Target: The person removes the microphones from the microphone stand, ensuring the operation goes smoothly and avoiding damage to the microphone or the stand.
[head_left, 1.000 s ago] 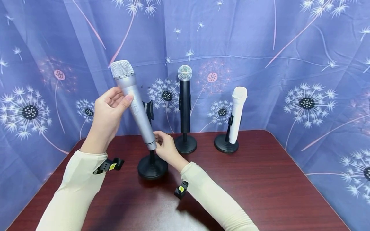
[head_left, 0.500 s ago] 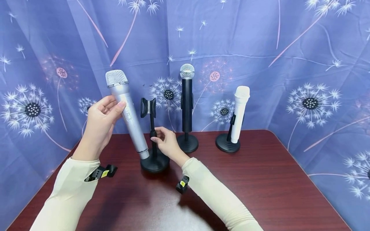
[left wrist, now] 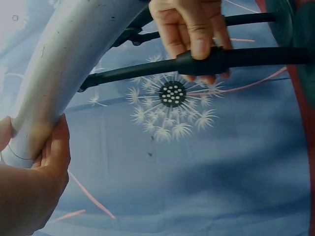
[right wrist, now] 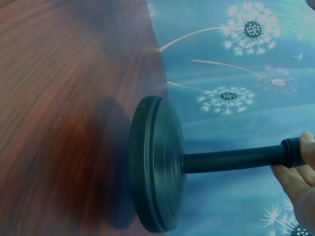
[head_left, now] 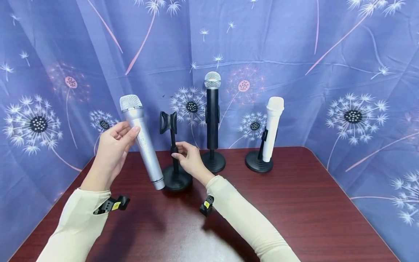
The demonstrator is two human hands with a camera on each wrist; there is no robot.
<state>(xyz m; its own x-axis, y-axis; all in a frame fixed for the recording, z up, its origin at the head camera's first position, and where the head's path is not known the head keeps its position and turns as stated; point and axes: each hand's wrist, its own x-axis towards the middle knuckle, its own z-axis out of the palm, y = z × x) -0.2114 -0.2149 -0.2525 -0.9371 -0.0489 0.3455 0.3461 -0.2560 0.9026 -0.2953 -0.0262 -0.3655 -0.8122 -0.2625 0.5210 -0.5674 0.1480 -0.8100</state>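
My left hand (head_left: 112, 149) holds a silver microphone (head_left: 146, 151) between thumb and fingers, just below its mesh head. The microphone leans, head up and to the left, its lower end in front of the stand base's left edge. To its right is a black desktop microphone stand (head_left: 175, 178) with a clip holder (head_left: 168, 122) on top that has nothing in it. My right hand (head_left: 193, 160) pinches the collar (left wrist: 202, 61) on the stand's pole, thumb in front. The right wrist view shows the round base (right wrist: 157, 167) with its shadow on the tabletop.
Behind my right hand, a black microphone (head_left: 212, 116) with a silver head stands in its own stand. Farther right, a white microphone (head_left: 272, 129) leans in another black stand. A blue dandelion-print curtain (head_left: 294, 80) surrounds the reddish-brown table (head_left: 314, 203).
The silver microphone has come down and left, clear of the clip holder in the head view. The stand has shifted slightly back, and my right hand shows at its pole collar.
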